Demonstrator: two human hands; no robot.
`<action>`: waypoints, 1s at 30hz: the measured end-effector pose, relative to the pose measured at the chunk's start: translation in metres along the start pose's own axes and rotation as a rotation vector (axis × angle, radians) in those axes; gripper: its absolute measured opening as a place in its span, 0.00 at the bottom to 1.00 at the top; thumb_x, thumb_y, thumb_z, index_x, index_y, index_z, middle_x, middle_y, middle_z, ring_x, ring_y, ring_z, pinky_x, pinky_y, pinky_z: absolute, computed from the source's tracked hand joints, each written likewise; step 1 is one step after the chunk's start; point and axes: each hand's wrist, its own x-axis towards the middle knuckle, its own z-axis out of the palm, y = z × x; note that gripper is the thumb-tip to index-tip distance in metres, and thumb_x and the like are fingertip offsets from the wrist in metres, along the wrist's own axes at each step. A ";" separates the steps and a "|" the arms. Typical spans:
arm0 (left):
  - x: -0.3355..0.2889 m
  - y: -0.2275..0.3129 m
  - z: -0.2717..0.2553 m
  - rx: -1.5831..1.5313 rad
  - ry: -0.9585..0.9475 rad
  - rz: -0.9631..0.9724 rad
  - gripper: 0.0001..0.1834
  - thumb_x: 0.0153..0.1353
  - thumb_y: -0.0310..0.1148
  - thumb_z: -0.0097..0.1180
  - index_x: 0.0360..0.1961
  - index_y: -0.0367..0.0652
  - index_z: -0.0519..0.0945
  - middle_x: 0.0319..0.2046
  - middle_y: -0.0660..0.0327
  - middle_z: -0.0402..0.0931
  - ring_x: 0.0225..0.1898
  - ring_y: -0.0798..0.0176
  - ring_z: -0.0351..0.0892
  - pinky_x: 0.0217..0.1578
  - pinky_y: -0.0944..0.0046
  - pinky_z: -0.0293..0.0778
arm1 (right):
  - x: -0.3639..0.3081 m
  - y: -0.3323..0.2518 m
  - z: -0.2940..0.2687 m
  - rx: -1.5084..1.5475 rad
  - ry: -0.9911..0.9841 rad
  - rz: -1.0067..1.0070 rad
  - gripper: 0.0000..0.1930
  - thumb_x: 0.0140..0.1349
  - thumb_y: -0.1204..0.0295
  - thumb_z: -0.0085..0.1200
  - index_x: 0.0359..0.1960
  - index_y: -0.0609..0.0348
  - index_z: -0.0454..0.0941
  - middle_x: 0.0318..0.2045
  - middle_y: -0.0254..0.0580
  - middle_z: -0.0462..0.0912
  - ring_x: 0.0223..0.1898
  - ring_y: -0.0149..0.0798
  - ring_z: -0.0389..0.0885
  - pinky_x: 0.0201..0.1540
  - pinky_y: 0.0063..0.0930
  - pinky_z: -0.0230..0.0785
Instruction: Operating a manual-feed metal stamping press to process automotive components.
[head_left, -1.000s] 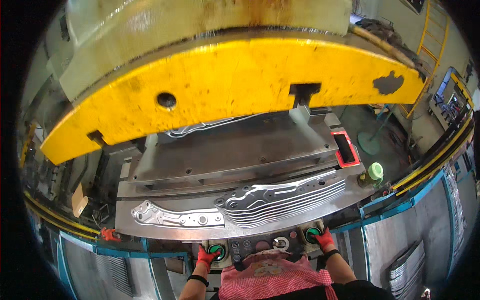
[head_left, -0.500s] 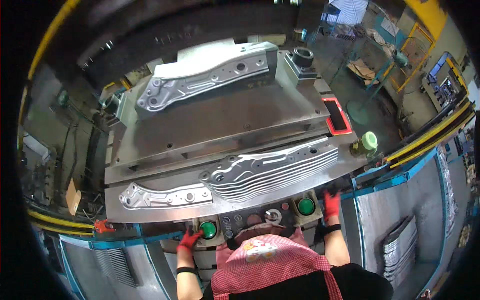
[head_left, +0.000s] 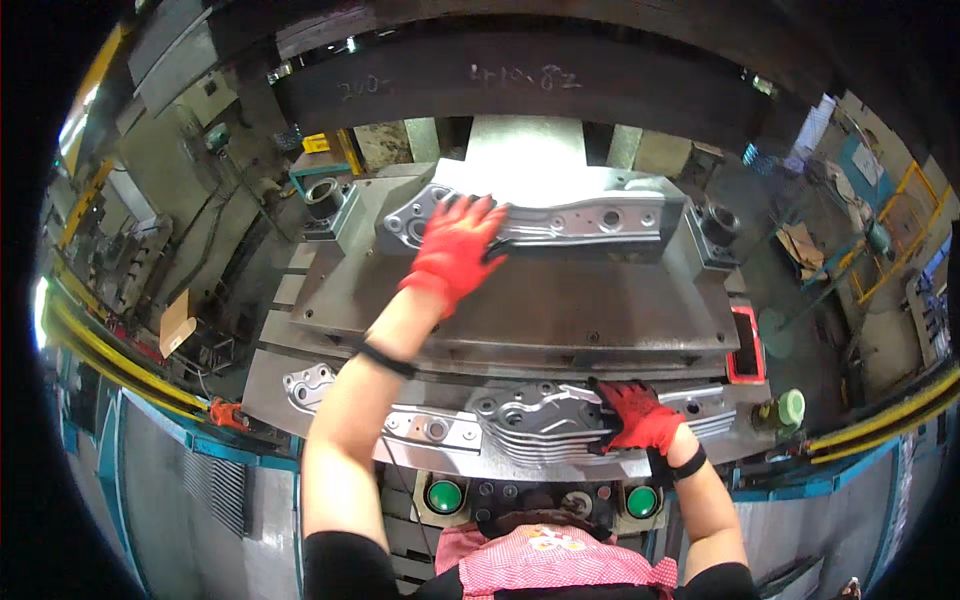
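Red-gloved fingers spread flat across the left half of a long stamped metal part (head_left: 560, 215) that lies on the far station of a grey press die (head_left: 520, 310): the left hand (head_left: 455, 250) reaches deep under the raised dark ram (head_left: 520, 80), its fingertips resting on the part's upper face, thumb toward the near edge. The bare forearm, a black band at the wrist, runs back toward the lower edge of the view. The right hand (head_left: 640, 418), also in a red glove, curls its fingers over the right side of a second stamped part (head_left: 500, 425), a ribbed silvery panel lying along the near ledge of the die; whether those fingers truly clamp it or only press on it cannot be told. Just below that ledge two round green push-buttons (head_left: 444, 495) sit at either side of a small control panel, both untouched. A red-rimmed block (head_left: 742, 345) stands at the die's right edge, a pale green cap (head_left: 790, 407) near it. Yellow rails (head_left: 880, 420) curve along both sides.
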 end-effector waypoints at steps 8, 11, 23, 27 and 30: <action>0.063 -0.030 0.064 0.008 -0.212 -0.009 0.11 0.46 0.32 0.55 0.34 0.55 0.77 0.35 0.58 0.76 0.39 0.51 0.75 0.35 0.53 0.72 | 0.006 0.009 0.021 0.046 0.111 -0.123 0.55 0.30 0.48 0.68 0.62 0.57 0.56 0.53 0.55 0.68 0.54 0.57 0.65 0.60 0.47 0.52; 0.019 -0.022 0.004 0.194 -0.044 0.145 0.18 0.45 0.31 0.56 0.42 0.50 0.75 0.34 0.57 0.75 0.40 0.52 0.75 0.39 0.55 0.70 | 0.005 0.014 0.029 0.077 0.192 -0.158 0.54 0.29 0.50 0.69 0.61 0.58 0.58 0.55 0.54 0.66 0.57 0.54 0.63 0.60 0.44 0.52; -0.263 -0.100 -0.090 0.011 -0.710 -0.138 0.22 0.42 0.22 0.57 0.42 0.51 0.78 0.42 0.59 0.74 0.45 0.51 0.72 0.46 0.56 0.69 | 0.010 0.020 0.006 -0.034 -0.060 -0.159 0.59 0.29 0.52 0.70 0.65 0.60 0.50 0.64 0.54 0.55 0.66 0.53 0.50 0.66 0.40 0.43; -0.274 -0.095 -0.044 -0.025 -0.780 -0.115 0.21 0.44 0.26 0.58 0.43 0.52 0.78 0.40 0.58 0.75 0.44 0.51 0.73 0.44 0.55 0.69 | 0.015 0.019 -0.013 -0.043 -0.095 -0.159 0.55 0.30 0.55 0.70 0.64 0.58 0.55 0.63 0.53 0.58 0.65 0.51 0.52 0.66 0.38 0.45; -0.292 -0.099 -0.007 0.011 -0.780 -0.118 0.21 0.46 0.29 0.57 0.45 0.54 0.78 0.38 0.57 0.77 0.42 0.50 0.75 0.42 0.55 0.71 | 0.014 0.021 -0.009 0.077 -0.037 -0.168 0.54 0.29 0.57 0.70 0.63 0.58 0.57 0.61 0.54 0.61 0.64 0.50 0.55 0.65 0.38 0.46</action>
